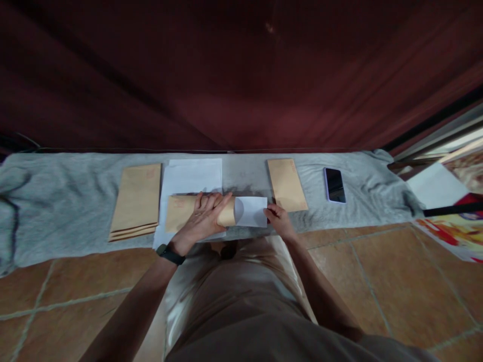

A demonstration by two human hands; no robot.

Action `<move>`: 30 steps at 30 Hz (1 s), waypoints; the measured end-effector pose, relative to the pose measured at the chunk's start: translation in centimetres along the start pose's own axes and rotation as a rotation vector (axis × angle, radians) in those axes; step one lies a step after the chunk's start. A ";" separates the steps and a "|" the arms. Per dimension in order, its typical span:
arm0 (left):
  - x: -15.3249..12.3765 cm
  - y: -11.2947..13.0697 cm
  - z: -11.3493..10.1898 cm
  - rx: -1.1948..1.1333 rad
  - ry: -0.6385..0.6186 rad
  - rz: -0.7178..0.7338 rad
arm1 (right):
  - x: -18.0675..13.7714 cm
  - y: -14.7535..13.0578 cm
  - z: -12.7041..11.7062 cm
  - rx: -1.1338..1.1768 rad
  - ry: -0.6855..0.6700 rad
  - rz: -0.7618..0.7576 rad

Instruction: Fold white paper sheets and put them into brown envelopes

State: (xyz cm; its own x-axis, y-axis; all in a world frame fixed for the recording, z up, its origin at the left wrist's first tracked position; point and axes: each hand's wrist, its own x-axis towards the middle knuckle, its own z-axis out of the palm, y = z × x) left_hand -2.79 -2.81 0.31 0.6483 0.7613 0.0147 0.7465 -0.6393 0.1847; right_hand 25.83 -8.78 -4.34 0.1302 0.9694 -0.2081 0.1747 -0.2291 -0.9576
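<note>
A brown envelope [181, 210] lies sideways across white paper, its mouth facing right and bulging slightly. My left hand [207, 213], with a dark band on the wrist, grips it across the middle with the fingers over the top. From the mouth sticks a folded white paper [250, 211], its left part hidden inside. My right hand [276, 219] pinches that paper at its right end. Beneath the envelope is a stack of white sheets [194, 173]. Just beyond my right hand lies another brown envelope [287, 185], flat.
A pile of several brown envelopes [136, 198] rests on the left of the grey cloth [68, 201]. A phone [334, 185] lies at the right. Behind the cloth rises a dark red surface [241, 90]. Tiled floor [362, 271] shows below the front edge.
</note>
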 end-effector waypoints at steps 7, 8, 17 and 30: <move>0.4 0.9 -0.2 -0.010 0.003 0.013 | -0.4 -1.0 1.6 -0.027 -0.038 -0.009; 0.4 0.9 -0.2 -0.010 -0.001 0.015 | -0.4 -1.2 1.8 -0.031 -0.041 -0.013; 0.3 1.4 0.6 -0.015 -0.008 0.019 | -0.4 -1.6 3.5 -0.103 -0.071 -0.052; 0.2 1.4 0.8 -0.010 0.010 0.034 | -0.2 -1.0 4.3 -0.180 -0.012 -0.055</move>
State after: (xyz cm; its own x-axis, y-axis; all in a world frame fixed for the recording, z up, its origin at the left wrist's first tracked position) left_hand -1.48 -3.59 -0.18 0.6714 0.7405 0.0304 0.7228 -0.6633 0.1939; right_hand 21.40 -8.39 -4.17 0.1038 0.9816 -0.1602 0.3530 -0.1869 -0.9168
